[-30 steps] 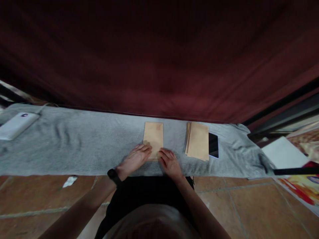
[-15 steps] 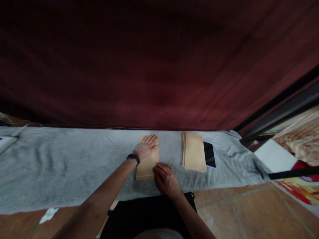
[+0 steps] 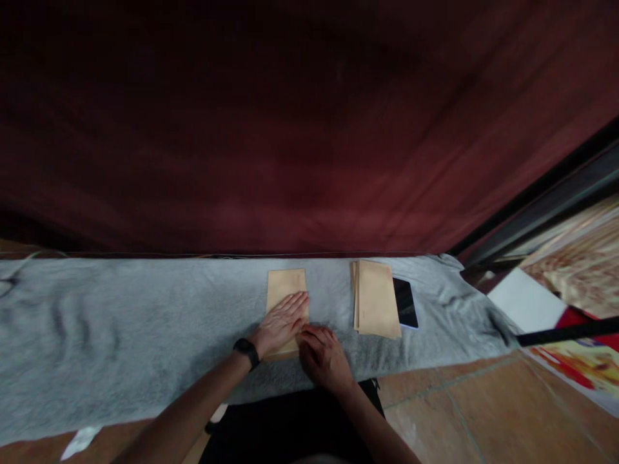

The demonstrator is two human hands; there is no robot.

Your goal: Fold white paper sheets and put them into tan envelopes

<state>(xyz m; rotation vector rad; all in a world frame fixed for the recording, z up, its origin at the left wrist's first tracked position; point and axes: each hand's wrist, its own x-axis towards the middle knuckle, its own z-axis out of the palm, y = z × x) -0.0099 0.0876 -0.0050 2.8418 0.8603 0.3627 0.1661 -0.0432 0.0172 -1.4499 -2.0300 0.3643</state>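
Observation:
A flat brown paper envelope (image 3: 285, 281) lies upright on the grey cloth in front of me, with a fold line near its lower edge. My left hand (image 3: 283, 320), wearing a black wristband, rests flat across its middle with fingers stretched out. At the envelope's right edge, low down, my right hand (image 3: 326, 357) has its fingers curled and the edge pinched, close beside the left palm. Both hands cover part of the paper. To the right sits a loose stack of brown envelopes (image 3: 377, 298), partly over a dark-screened phone (image 3: 405, 303).
Grey cloth (image 3: 145, 322) covers the long surface, backed by a dark red curtain (image 3: 309, 161). A dark metal bar (image 3: 536, 206) slants at the right. Near it are a white panel (image 3: 525, 299) and a colourful printed sheet (image 3: 580, 367). Tiled floor (image 3: 449, 412) shows below.
My left hand has slid down the envelope toward me, uncovering its upper part. The right hand stays at the lower right edge. The view has tilted slightly.

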